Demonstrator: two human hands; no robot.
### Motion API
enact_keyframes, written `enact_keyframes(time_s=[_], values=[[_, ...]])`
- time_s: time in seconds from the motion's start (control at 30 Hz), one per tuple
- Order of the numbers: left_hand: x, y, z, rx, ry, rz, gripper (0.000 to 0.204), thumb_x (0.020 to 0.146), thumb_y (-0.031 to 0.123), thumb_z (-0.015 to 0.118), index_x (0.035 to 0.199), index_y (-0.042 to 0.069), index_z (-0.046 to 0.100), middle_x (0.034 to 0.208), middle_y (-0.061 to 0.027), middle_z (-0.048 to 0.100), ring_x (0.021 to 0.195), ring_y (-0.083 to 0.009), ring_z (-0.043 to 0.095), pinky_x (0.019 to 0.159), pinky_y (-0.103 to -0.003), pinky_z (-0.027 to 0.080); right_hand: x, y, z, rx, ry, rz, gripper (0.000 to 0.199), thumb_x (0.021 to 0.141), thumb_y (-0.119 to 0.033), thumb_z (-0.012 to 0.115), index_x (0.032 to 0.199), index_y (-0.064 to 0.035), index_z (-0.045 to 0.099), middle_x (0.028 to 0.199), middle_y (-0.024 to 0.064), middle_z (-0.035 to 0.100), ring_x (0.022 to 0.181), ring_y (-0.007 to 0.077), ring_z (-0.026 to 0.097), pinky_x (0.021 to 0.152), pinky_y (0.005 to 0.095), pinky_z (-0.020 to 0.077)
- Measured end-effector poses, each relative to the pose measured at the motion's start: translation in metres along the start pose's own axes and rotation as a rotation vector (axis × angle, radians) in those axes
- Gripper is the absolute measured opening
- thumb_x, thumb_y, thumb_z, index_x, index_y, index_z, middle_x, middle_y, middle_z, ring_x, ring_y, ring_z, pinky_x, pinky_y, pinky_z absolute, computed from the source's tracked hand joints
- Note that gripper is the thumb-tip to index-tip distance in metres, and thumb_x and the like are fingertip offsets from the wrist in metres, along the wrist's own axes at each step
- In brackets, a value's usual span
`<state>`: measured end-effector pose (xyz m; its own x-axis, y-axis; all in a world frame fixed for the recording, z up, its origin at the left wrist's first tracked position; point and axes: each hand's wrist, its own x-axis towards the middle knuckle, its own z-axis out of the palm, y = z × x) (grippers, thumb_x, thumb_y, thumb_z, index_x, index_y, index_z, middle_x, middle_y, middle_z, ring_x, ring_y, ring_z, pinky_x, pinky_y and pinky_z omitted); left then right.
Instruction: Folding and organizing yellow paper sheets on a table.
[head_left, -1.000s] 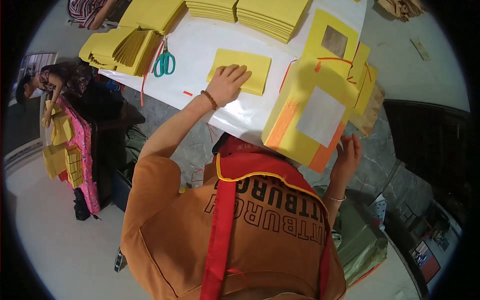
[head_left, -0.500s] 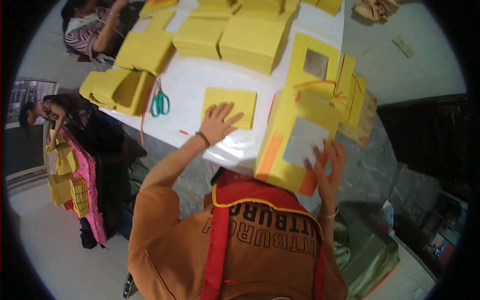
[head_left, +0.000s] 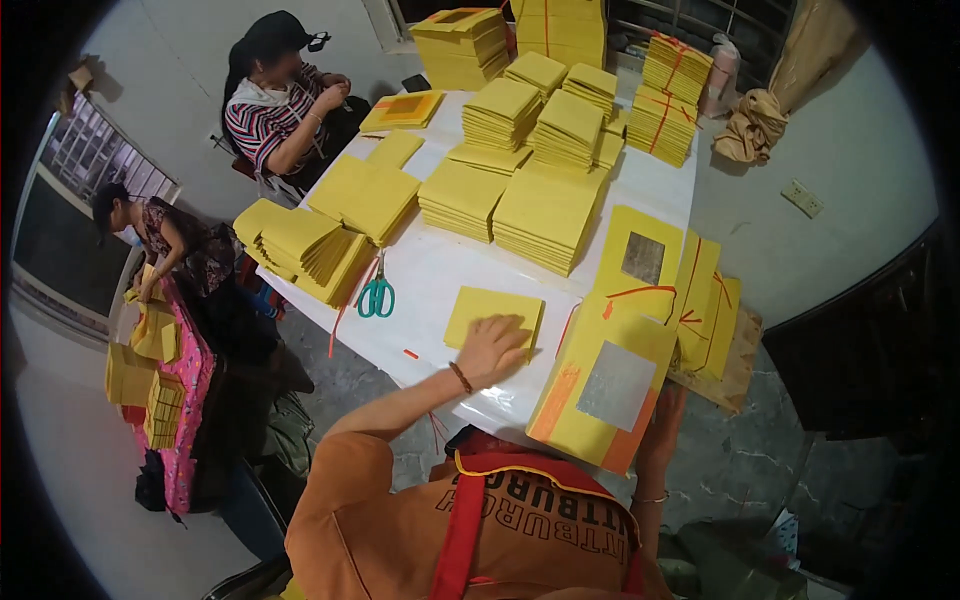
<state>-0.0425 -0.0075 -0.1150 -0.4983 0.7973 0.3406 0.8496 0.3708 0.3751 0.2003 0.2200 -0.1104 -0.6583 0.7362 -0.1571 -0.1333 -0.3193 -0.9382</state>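
Observation:
My left hand point(head_left: 490, 345) lies flat, fingers spread, on a small stack of yellow paper sheets point(head_left: 492, 308) near the front edge of the white table point(head_left: 440, 268). My right hand point(head_left: 664, 418) grips the lower right edge of a thick yellow paper bundle point(head_left: 610, 385) with a silver square and an orange stripe. The bundle is tilted over the table's corner. It hides most of my fingers. Behind it stand more such bundles point(head_left: 645, 258) tied with red string.
Teal scissors point(head_left: 376, 296) lie left of my left hand. Several stacks of yellow sheets point(head_left: 545, 215) fill the far table. One seated person point(head_left: 275, 110) works at the far left; another point(head_left: 165, 245) bends over a pink-covered surface point(head_left: 180, 400) holding more stacks.
The view has swung up and now shows the far table and both other people. My left hand stays on the yellow sheets. My right hand has closed on the bundle's edge.

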Motion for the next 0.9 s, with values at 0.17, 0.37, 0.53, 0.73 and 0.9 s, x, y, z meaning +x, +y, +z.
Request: enact_keyframes(time_s=[0.17,0.37,0.53,0.73,0.9], values=[[-0.010,0.034,0.061,-1.342,-0.122,-0.728,0.061,0.094,0.050,0.027,0.137,0.007,0.029,0.139,-0.0086,0.033,0.126,-0.0211,0.033,0.103,-0.035,0.025,0.006,0.014,0.017,0.242,-0.104,0.081,0.059,0.096,-0.042,0.031,0.142,-0.0095,0.014,0.144,0.0100,0.023,0.131,0.0237,0.026,0.105,0.0399,0.0262],[0.007,0.059,0.060,-1.564,-0.156,-0.666,0.068,0.094,0.053,0.021,0.143,0.008,0.007,0.145,-0.0095,0.020,0.133,-0.0195,0.023,0.107,-0.032,0.021,0.020,0.049,0.005,0.367,-0.193,0.188,0.054,0.096,-0.045,0.029,0.137,-0.0096,0.029,0.134,0.0064,0.038,0.120,0.0201,0.041,0.098,0.0344,0.0365],[0.017,0.079,0.047,-1.591,-0.179,-0.602,0.060,0.096,0.046,0.026,0.142,0.009,0.012,0.139,-0.0072,0.030,0.124,-0.0148,0.035,0.102,-0.030,0.031,0.008,0.049,0.004,0.411,-0.244,0.207,0.054,0.095,-0.047,0.029,0.134,-0.0098,0.033,0.131,0.0055,0.042,0.117,0.0195,0.044,0.096,0.0339,0.0390],[0.004,0.073,0.079,-1.666,-0.165,-0.476,0.061,0.096,0.047,0.025,0.142,0.009,0.013,0.141,-0.0084,0.029,0.126,-0.0165,0.034,0.103,-0.029,0.030,0.008,0.053,-0.010,0.500,-0.263,0.263,0.056,0.094,-0.048,0.030,0.133,-0.0070,0.035,0.131,0.0066,0.043,0.115,0.0224,0.046,0.095,0.0362,0.0393],[0.011,0.077,0.048,-1.200,-0.225,-0.678,0.063,0.096,0.044,0.025,0.142,0.003,0.012,0.147,-0.0124,0.016,0.135,-0.0218,0.016,0.110,-0.030,0.011,0.013,-0.005,0.017,0.138,-0.126,-0.025,0.057,0.095,-0.042,0.029,0.139,-0.0058,0.025,0.143,0.0088,0.028,0.131,0.0230,0.027,0.106,0.0372,0.0235]])
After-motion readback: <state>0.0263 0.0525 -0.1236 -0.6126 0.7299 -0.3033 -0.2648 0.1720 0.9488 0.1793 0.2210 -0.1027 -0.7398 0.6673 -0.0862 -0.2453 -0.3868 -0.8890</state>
